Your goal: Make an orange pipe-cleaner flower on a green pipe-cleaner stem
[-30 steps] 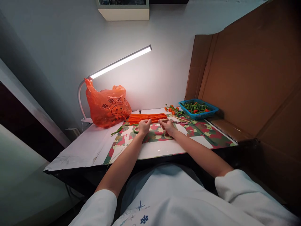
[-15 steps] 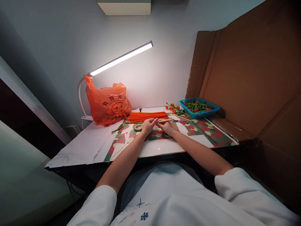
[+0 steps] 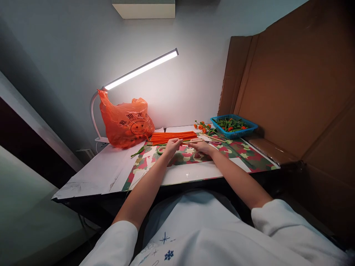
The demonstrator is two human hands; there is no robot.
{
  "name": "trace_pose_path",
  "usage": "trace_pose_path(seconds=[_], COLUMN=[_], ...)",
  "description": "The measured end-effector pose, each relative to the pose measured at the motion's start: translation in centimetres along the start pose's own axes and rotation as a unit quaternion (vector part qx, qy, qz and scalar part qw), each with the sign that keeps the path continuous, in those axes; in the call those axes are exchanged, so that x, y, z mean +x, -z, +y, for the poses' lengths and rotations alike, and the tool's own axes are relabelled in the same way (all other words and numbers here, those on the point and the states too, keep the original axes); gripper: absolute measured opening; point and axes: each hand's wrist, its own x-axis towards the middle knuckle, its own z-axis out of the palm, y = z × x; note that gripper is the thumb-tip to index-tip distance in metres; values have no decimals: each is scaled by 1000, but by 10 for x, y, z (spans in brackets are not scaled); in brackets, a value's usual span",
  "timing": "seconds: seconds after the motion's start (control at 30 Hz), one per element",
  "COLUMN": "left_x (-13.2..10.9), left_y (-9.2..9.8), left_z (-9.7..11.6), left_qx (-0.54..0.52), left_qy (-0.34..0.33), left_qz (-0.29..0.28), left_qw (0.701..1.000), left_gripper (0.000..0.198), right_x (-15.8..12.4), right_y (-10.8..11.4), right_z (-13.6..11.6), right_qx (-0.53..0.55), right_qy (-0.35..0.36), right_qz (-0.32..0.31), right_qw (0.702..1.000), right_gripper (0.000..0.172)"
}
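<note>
My left hand and my right hand meet over the camouflage-patterned mat, fingers pinched on a thin wooden stick that spans between them. A roll of green tape lies just left of my left hand. A bundle of orange pipe cleaners lies right behind the hands.
An orange plastic bag stands at the back left under a lit desk lamp. A blue basket of green and red pieces sits at the back right, orange flower sprigs beside it. Brown cardboard walls the right side.
Both hands have lifted slightly off the mat and shifted back toward the orange bundle, with the stick now held between them; the tape roll has come into view left of my left hand.
</note>
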Motion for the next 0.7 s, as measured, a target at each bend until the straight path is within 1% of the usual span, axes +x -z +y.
trace_pose_path(seconds=[0.1,0.17,0.3,0.47,0.57,0.63,0.7], left_x=[-2,-3,-5,-4,-4,-3,-4], left_y=[0,0,2,4,3,2,1], left_z=[0,1,4,6,3,2,2], left_qx=[37,70,154,244,279,295,303], left_qy=[-9,-14,-23,-30,-40,-51,-61], left_qz=[-30,-38,-55,-69,-57,-35,-8], left_qw=[999,997,986,967,958,953,951], left_gripper=[32,29,28,28,27,28,31], right_x=[-1,0,3,6,6,5,3], right_y=[7,9,9,4,-2,-9,-16], right_z=[-4,-5,-5,-1,1,2,2], right_qx=[-45,-74,-111,-151,-160,-165,-176], right_qy=[-17,-14,23,69,104,122,124], right_qz=[11,28,74,121,146,164,171], right_qw=[999,997,991,979,971,965,961], right_gripper=[45,48,51,50,51,50,48])
